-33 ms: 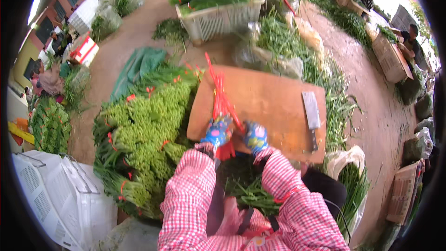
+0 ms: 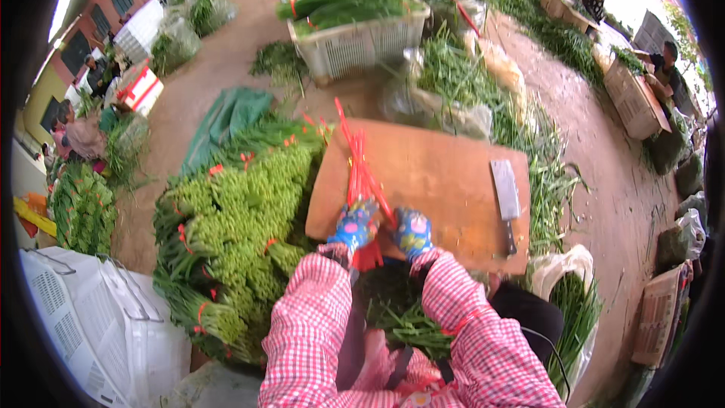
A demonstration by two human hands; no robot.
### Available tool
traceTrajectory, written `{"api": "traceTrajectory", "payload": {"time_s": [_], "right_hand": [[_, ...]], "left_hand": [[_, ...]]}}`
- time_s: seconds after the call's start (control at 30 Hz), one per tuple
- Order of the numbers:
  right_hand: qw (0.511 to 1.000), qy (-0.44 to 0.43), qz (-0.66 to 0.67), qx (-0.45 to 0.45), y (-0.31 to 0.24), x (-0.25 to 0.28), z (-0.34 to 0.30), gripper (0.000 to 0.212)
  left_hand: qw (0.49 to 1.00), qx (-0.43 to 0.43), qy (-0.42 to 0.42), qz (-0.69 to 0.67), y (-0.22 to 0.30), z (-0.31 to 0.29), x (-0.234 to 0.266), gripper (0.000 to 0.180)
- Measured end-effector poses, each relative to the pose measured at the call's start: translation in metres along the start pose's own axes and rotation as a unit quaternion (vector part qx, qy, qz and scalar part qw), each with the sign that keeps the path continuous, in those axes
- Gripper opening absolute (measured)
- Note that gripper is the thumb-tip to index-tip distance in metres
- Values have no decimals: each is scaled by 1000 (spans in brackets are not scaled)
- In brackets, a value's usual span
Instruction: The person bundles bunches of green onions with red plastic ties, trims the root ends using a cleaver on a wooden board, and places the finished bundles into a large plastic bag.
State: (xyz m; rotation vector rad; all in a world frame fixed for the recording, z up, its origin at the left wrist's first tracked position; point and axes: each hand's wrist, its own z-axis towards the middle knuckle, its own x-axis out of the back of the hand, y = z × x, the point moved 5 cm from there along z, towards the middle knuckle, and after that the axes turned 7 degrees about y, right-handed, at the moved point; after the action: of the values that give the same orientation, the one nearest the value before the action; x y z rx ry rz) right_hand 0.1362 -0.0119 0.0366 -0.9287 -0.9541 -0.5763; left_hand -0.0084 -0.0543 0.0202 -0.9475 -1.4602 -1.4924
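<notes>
Both hands wear blue gloves with a coloured pattern, at the near edge of a brown wooden board. My left hand is closed over a bundle of long red strips that fans out across the board's left part. My right hand, just beside it, has its fingers closed at the lower end of one red strip slanting toward it. Red ends hang below the left hand over the board's edge. A cleaver with a dark handle lies at the board's right side, away from both hands.
Left of the board stands a big pile of tied green bunches with yellow-green tips. White plastic crates are at lower left. Beyond the board is a crate of long greens. An open bag of greens sits at right. People work farther off.
</notes>
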Motion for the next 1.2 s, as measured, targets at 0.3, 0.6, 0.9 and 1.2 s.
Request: {"api": "traceTrajectory", "payload": {"time_s": [0.3, 0.6, 0.9, 1.2], "right_hand": [[981, -176, -53, -66, 23, 34, -33, 19], [903, -180, 250, -299, 74, 104, -153, 21], [879, -180, 348, -271, 59, 139, -201, 17], [983, -134, 115, -43, 27, 200, -194, 10]], "left_hand": [[997, 12, -71, 5, -3, -9, -4, 56], [998, -25, 26, 60, 20, 4, 9, 50], [695, 205, 3, -689, 96, -57, -10, 54], [677, 231, 0, -698, 124, -69, 31, 32]]}}
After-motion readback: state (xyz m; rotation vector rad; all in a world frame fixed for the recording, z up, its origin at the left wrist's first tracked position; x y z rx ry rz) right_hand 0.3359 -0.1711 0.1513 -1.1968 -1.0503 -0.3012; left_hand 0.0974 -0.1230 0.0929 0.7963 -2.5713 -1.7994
